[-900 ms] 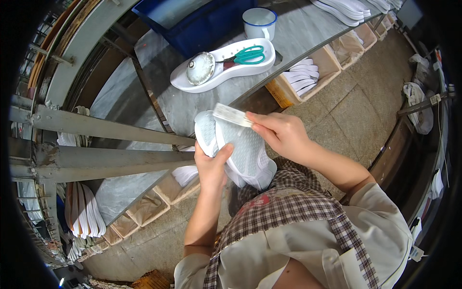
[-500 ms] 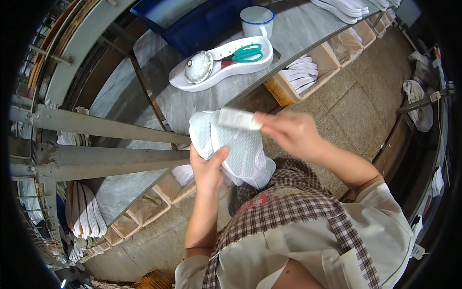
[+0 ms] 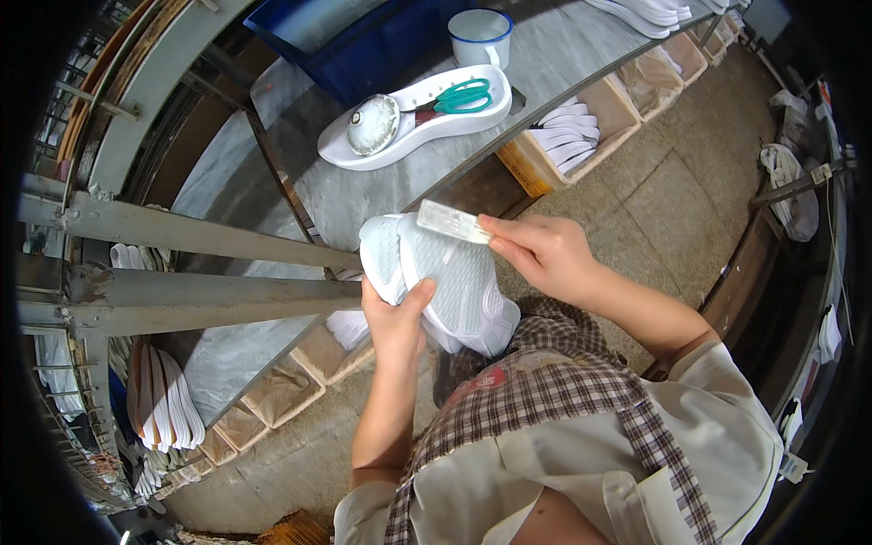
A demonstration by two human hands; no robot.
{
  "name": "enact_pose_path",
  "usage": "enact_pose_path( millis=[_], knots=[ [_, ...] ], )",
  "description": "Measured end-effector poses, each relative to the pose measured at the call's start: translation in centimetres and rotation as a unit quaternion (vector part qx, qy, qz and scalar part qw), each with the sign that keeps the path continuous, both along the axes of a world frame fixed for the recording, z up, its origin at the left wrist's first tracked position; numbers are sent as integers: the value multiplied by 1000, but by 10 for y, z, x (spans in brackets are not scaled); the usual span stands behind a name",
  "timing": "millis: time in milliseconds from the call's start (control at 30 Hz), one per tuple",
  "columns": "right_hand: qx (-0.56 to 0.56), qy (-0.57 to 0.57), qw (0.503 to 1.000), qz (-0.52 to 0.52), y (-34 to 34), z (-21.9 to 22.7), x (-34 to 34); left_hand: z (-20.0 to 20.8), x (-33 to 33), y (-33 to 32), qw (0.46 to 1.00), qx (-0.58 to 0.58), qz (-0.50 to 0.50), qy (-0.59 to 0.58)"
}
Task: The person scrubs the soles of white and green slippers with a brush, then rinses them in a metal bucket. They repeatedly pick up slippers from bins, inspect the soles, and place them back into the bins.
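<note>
My left hand (image 3: 396, 318) is closed round a small bunch of white shoe soles (image 3: 454, 283) with a pale grey-blue textured face, its thumb pressing on top. Between the thumb and fingers of my right hand (image 3: 543, 254) is a flat, whitish rectangular block (image 3: 450, 221). The block lies over the far end of the soles; whether it touches them I cannot tell. Beyond them on the worktable, a white sole-shaped tray (image 3: 427, 132) holds teal-handled scissors (image 3: 465, 96) and a round, worn white metal piece (image 3: 373, 124).
Grey metal beams (image 3: 209, 307) reach in from the left close to my left hand. A blue bin (image 3: 336, 54) and a white enamel mug (image 3: 480, 41) stand on the marbled worktable (image 3: 318, 195). Lined boxes (image 3: 618, 109) hang along its edge, one with several white soles (image 3: 565, 136).
My right hand and the block have shifted slightly and are now sharp instead of blurred. My left hand keeps its hold on the soles, almost unmoved.
</note>
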State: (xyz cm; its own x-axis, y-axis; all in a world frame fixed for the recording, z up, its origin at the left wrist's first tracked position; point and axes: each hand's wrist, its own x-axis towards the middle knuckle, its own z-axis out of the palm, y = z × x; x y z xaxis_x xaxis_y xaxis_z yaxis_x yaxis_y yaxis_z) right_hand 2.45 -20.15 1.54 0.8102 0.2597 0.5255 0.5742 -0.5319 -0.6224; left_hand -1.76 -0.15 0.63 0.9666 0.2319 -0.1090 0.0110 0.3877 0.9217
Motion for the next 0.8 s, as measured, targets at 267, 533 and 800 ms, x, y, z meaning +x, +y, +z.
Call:
enact_pose_path(
  millis=[267, 533, 800],
  knots=[
    [-41, -4, 999, -3, -3, -1, -1, -2, -5, 3, 1000, 22, 1, -8],
    [-63, -10, 998, 25, -4, 1, -1, -5, -8, 7, 1000, 20, 1, 2],
    [-83, 0, 992, 92, -8, 14, -5, -6, -7, 5, 1000, 2, -4, -5]
  ],
)
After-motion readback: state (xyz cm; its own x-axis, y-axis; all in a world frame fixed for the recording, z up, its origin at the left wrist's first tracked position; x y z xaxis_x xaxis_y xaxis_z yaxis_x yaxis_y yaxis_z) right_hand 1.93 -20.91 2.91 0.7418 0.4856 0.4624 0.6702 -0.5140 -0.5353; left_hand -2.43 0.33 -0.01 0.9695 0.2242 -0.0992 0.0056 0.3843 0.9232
